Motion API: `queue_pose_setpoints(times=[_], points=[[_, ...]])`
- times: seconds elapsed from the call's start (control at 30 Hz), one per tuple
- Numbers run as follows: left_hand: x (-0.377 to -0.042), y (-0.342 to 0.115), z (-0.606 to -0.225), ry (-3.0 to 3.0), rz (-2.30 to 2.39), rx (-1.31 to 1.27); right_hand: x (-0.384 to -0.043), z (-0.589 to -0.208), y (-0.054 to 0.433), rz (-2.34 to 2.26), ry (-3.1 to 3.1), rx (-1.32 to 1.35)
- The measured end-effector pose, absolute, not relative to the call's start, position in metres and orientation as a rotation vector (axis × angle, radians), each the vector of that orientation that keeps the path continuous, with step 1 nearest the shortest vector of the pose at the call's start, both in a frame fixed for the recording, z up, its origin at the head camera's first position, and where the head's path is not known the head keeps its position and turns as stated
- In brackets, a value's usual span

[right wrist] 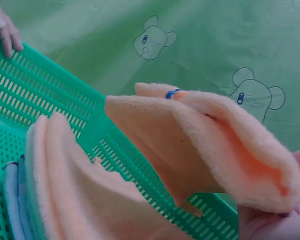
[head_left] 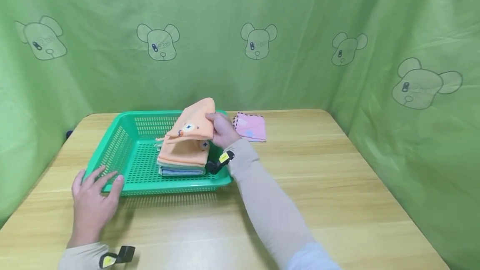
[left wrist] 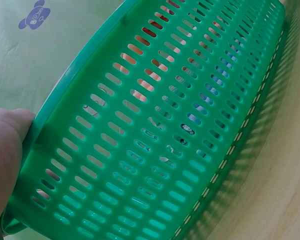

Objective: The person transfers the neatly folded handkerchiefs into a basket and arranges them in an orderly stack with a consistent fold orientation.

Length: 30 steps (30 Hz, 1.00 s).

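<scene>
My right hand (head_left: 223, 130) pinches the right edge of a folded orange towel (head_left: 195, 118), thumb on top. This towel is tilted up over a stack of folded towels (head_left: 183, 157) inside the green plastic basket (head_left: 150, 187). Another orange towel lies topmost in the stack, with blue ones below it. In the right wrist view the held towel (right wrist: 190, 130) shows its folded layers between thumb and fingers. My left hand (head_left: 95, 197) rests on the near left corner of the basket, thumb and fingers over the rim. The left wrist view shows the basket's slotted side wall (left wrist: 140, 125).
A folded pink towel (head_left: 250, 127) with a checkered edge lies on the wooden table (head_left: 318, 178), just right of the basket. Green curtains (head_left: 210, 82) with printed bear heads enclose the table at the back and sides.
</scene>
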State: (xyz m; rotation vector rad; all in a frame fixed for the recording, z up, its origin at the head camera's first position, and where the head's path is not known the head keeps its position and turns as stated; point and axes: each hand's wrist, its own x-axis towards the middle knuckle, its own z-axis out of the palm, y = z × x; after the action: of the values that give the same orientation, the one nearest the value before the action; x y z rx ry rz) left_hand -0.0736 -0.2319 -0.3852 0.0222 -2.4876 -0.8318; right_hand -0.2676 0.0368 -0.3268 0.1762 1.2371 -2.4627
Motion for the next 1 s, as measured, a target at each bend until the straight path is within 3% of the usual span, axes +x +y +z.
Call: queue_pose_setpoints(times=[0.37, 1.0], points=[[-0.074, -0.232, -0.384, -2.502, -0.832, 0.028, -0.266, -0.334, 0.03, -2.369, 1.326, 0.044], [-0.074, -0.232, -0.386, -2.487, -0.861, 0.029, -0.266, -0.343, 0.03, -1.968, 1.68, 0.181]])
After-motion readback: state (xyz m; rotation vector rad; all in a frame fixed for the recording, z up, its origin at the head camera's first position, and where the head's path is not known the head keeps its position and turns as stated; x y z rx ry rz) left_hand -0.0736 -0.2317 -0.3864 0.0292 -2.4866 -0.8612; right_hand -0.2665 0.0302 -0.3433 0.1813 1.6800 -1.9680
